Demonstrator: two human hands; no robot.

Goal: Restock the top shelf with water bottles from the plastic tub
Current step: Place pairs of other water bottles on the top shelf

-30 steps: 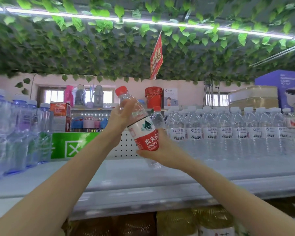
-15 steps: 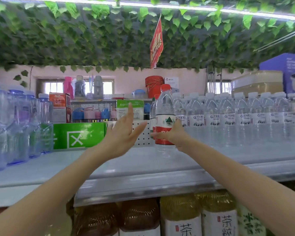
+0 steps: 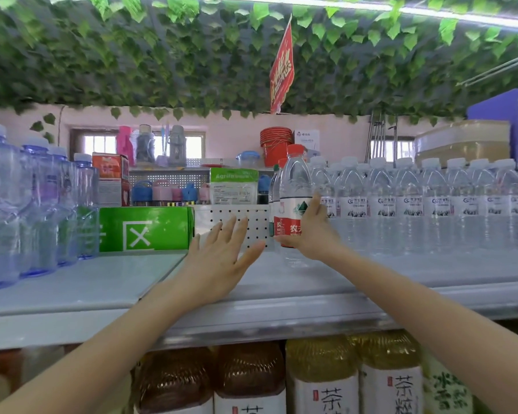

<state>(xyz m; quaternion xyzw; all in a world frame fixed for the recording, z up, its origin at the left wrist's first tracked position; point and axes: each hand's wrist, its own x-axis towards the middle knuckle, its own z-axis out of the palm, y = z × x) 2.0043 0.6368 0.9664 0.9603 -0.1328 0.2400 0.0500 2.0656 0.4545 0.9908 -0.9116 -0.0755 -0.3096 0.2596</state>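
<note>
A clear water bottle (image 3: 293, 186) with a red cap and a red-and-white label stands upright on the top shelf (image 3: 281, 297), just in front of two similar red-capped bottles (image 3: 275, 201). My right hand (image 3: 314, 234) holds it low on the label, thumb under the front and fingers round its right side. My left hand (image 3: 222, 261) hovers flat over the shelf to the bottle's left, fingers spread, holding nothing. The plastic tub is out of view.
A long row of white-capped water bottles (image 3: 410, 204) fills the shelf to the right. Large blue-tinted bottles (image 3: 27, 204) stand at the left, with a green box (image 3: 144, 228) and a perforated white panel (image 3: 251, 222) behind. Tea bottles (image 3: 323, 377) sit on the shelf below.
The bottle, tilted and held in both hands a second ago, now stands upright on the shelf. My left hand let go, opened and dropped lower to the left.
</note>
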